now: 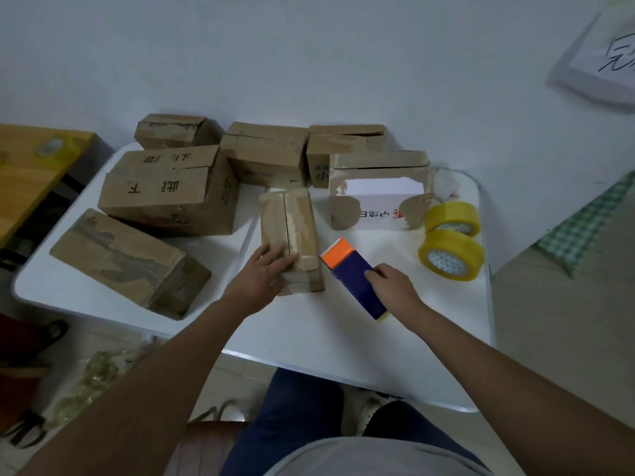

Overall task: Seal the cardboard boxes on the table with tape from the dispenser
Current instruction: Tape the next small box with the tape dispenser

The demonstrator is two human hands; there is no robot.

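A white rounded counter (343, 341) fills the middle of the frame and carries brown cardboard boxes. The largest, a box with black handwritten characters (171, 190), sits at centre left; below it, at lower left, a long worn flat box (127, 262) lies at an angle. Three smaller boxes line the counter's far edge, and a torn brown-and-white carton (378, 190) stands at centre right. A narrow taped cardboard box (290, 231) lies in the centre, its seam running away from the camera. The left hand (264, 276) rests on its near end, fingers fairly straight and spread over the top. Just right of it, the right hand (395, 286) grips a blue tape dispenser with an orange end (354, 273), fingers curled round its body. Two yellow tape rolls (452, 249) stand touching at the counter's right edge
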